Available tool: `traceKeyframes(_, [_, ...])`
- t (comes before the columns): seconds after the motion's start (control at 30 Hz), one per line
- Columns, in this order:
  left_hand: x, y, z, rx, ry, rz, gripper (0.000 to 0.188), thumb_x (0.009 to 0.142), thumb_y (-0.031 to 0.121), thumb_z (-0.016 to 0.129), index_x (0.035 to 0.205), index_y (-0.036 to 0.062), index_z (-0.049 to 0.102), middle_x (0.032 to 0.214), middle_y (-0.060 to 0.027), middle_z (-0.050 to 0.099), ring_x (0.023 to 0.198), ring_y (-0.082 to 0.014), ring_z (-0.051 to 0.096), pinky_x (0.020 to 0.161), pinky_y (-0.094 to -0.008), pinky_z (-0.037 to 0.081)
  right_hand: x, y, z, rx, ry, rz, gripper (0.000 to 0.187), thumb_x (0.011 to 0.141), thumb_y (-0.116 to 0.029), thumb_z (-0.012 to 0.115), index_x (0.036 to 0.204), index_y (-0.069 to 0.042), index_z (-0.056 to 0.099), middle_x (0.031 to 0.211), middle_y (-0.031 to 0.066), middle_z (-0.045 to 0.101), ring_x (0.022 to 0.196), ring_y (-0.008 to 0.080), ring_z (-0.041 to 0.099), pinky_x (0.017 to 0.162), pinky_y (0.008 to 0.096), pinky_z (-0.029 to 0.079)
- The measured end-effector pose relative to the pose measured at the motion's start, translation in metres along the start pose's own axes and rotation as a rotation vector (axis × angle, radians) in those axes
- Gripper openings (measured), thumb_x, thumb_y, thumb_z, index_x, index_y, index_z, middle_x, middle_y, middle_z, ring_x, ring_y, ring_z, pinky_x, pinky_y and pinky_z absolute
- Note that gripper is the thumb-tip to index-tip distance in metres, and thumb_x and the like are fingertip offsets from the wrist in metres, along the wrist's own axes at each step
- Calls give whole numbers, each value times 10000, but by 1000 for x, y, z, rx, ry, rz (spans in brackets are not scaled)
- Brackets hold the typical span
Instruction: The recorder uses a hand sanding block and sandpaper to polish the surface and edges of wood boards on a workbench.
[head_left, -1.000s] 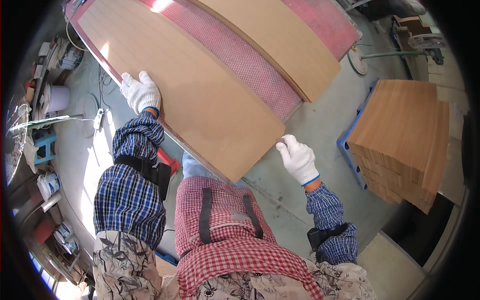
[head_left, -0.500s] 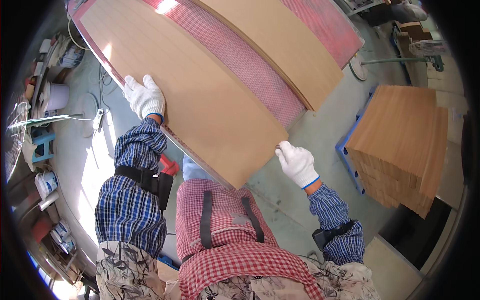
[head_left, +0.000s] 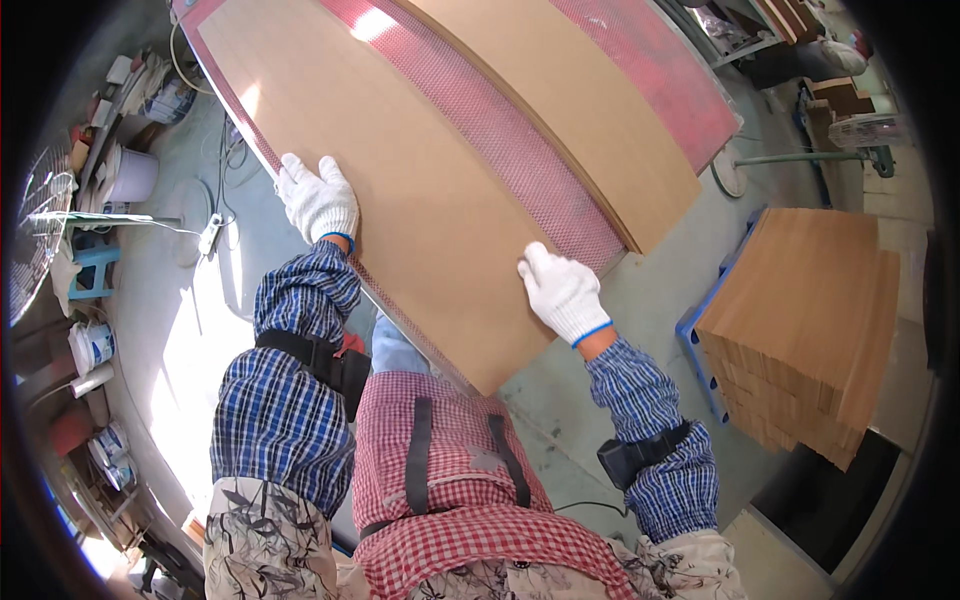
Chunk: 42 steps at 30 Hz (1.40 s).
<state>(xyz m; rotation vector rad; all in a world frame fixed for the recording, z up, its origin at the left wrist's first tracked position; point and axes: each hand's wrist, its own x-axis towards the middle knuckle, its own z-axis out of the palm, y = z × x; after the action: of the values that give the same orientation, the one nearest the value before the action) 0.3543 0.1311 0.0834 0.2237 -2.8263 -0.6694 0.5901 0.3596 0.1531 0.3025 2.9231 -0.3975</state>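
A long tan wooden panel (head_left: 420, 210) lies on a table covered with pink bumpy matting (head_left: 500, 150). My left hand (head_left: 318, 200), in a white knit glove, rests flat on the panel's left edge with its fingers apart. Over the panel's near right edge is my right hand (head_left: 563, 293), gloved alike, its fingers curled closed. Whatever those fingers may hold is hidden from view. A second tan panel (head_left: 570, 110) lies to the right, with a strip of matting between the two.
On the right, a tall stack of brown panels (head_left: 790, 310) stands on a blue pallet (head_left: 690, 335). Fan stands are at both sides. A power strip (head_left: 211, 234) with cables lies on the floor at left, near a blue stool (head_left: 94, 272) and buckets (head_left: 130, 175). Someone works at far right.
My right hand has moved up and left, from the panel's right corner to over its edge. My left hand stays on the left edge. The whole view has shifted slightly.
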Motion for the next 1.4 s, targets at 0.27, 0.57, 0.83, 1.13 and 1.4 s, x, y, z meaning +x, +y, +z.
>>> traceKeyframes(0.27, [0, 1, 4, -27, -43, -8, 707, 965, 433, 487, 1472, -36, 334, 1498, -267, 369, 1406, -407, 320, 1172, -445, 261, -139, 63, 10, -141, -332, 199, 166, 949, -271, 552, 930, -109, 521, 686, 142, 651, 616, 351, 655, 556, 471, 513])
traceKeyframes(0.57, [3, -2, 6, -17, -54, -14, 705, 973, 438, 459, 1482, -29, 318, 1513, -247, 359, 1419, -377, 314, 1186, -442, 237, -108, 32, -16, 64, 57, 125, 156, 948, -235, 570, 937, -85, 529, 682, 121, 635, 585, 316, 640, 508, 430, 494])
traceKeyframes(0.83, [4, -5, 0, -18, -12, 27, 704, 967, 421, 476, 1474, -41, 320, 1492, -270, 373, 1404, -411, 321, 1178, -453, 252, -94, 31, -8, 33, -27, 76, 162, 945, -230, 567, 916, -83, 504, 692, 123, 639, 588, 313, 641, 506, 431, 492])
traceKeyframes(1.13, [-15, 10, 4, -33, 39, 31, 695, 955, 411, 501, 1467, -30, 341, 1457, -300, 400, 1367, -452, 356, 1146, -488, 283, 6, 11, -11, -35, -107, 28, 186, 963, -260, 518, 950, -74, 523, 726, 165, 668, 645, 368, 669, 564, 482, 516])
traceKeyframes(1.4, [-47, 21, 4, -90, -9, 60, 713, 940, 318, 536, 1480, -68, 275, 1470, -323, 348, 1379, -473, 311, 1143, -537, 245, 161, -45, -36, -68, -262, 27, 223, 974, -249, 512, 986, -32, 556, 793, 170, 693, 750, 357, 704, 603, 490, 545])
